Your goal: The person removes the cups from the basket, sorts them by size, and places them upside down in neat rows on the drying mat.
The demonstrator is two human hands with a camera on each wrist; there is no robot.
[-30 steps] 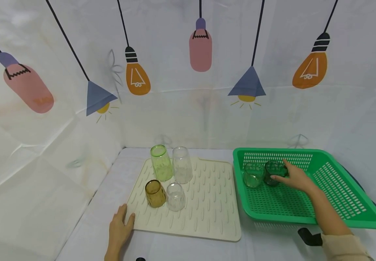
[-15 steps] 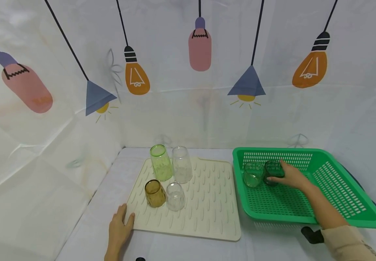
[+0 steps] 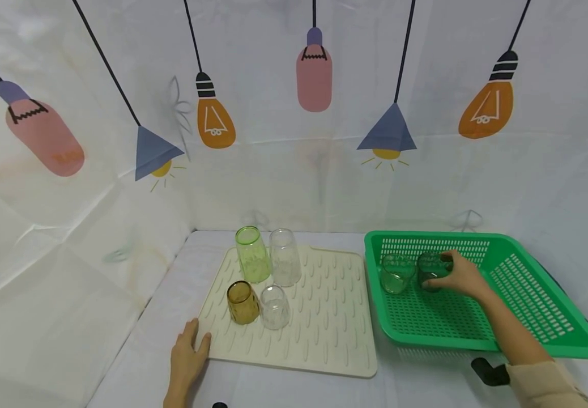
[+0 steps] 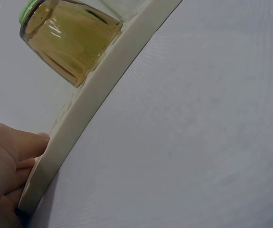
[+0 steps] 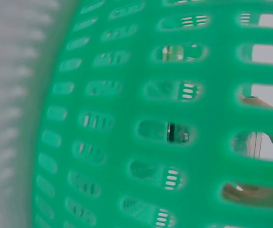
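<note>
In the head view my right hand (image 3: 461, 277) reaches into the green plastic basket (image 3: 442, 340). Its thumb and fingers grip a dark glass tumbler (image 3: 430, 275). Just left of that tumbler, a clear glass (image 3: 397, 276) stands in the basket. My left hand (image 3: 187, 354) touches the lower left corner of the cream drying mat (image 3: 332, 317); the left wrist view has its thumb (image 4: 32, 144) at the mat's edge. Four-sided rows on the mat hold a green glass (image 3: 253, 258), a tall clear glass (image 3: 285, 260), an amber glass (image 3: 243, 306) and a short clear glass (image 3: 275, 309).
The basket wall (image 5: 131, 109) fills most of the right wrist view, with a bit of the right hand (image 5: 252, 194) showing through its slots. White sheeting (image 3: 273, 181) printed with lamps stands behind the table. A small black object (image 3: 220, 404) shows at the bottom edge.
The right hand and the dark tumbler have shifted slightly right, away from the clear glass beside it. The left hand and the glasses on the mat have stayed put.
</note>
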